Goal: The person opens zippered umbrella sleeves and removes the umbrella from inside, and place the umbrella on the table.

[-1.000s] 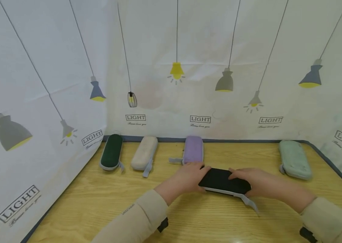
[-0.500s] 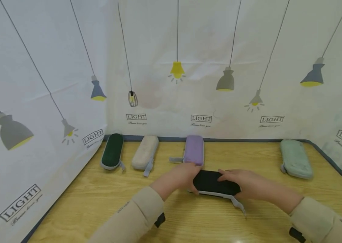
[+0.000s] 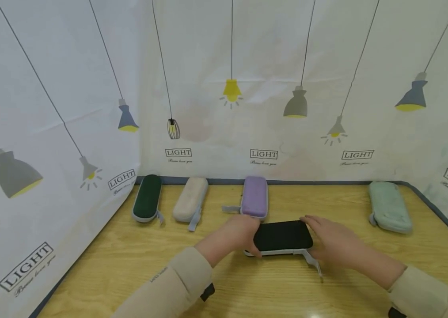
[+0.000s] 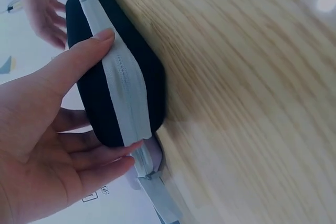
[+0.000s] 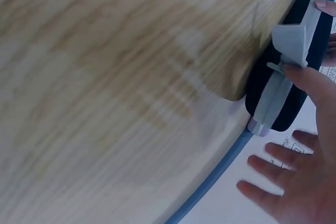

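The left hand (image 3: 241,233) grips one end of a black, smooth-looking, round-cornered case (image 3: 283,236), thumb pressed on its pale fabric zipper band (image 4: 126,85). The right hand (image 3: 335,243) spreads its fingers wide, thumb at the ribbed pull tab (image 5: 290,44). The case sits mid-desk, just in front of a rounded purple case (image 3: 254,196); the desk (image 3: 271,289) shows streaky wood grain.

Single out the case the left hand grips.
The black case, nearest the person: the left hand holds one end. The dark green case, cream case, purple case and mint case lie farther back on the table.
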Demonstrator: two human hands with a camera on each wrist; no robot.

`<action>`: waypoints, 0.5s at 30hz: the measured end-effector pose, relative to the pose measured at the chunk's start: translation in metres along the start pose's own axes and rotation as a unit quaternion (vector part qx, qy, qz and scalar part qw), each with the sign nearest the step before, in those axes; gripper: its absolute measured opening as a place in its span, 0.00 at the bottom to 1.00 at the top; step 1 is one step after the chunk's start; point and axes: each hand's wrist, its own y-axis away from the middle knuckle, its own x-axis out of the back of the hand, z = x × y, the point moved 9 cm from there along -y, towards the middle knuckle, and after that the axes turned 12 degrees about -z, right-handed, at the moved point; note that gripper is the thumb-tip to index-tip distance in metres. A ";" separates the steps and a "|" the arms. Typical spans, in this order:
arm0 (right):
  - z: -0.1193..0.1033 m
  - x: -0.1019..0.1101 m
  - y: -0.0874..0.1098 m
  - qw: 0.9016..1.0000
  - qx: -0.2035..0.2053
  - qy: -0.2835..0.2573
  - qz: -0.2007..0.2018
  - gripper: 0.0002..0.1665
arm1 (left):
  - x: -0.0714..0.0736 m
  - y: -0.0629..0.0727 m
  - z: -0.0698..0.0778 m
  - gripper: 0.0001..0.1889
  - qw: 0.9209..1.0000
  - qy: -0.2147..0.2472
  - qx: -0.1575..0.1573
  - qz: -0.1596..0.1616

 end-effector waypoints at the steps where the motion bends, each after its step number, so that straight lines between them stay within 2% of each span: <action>1: 0.003 0.001 0.001 1.000 -0.014 0.005 0.007 0.46 | 0.000 0.000 0.000 0.33 1.000 -0.003 0.002 -0.001; 5: 0.009 0.003 0.005 0.999 -0.043 0.022 0.023 0.31 | 0.002 0.000 0.001 0.32 1.000 -0.006 0.010 0.002; 9: 0.006 -0.003 0.004 0.999 -0.035 0.017 0.002 0.15 | 0.001 0.000 0.001 0.31 1.000 -0.002 0.011 0.006; 13: -0.001 -0.008 0.001 1.000 -0.011 -0.005 -0.008 0.10 | 0.000 0.003 0.001 0.31 1.000 0.002 0.011 0.013; 15: -0.004 -0.008 0.001 1.000 0.000 -0.010 -0.003 0.12 | 0.000 0.004 0.002 0.31 1.000 0.008 0.009 0.017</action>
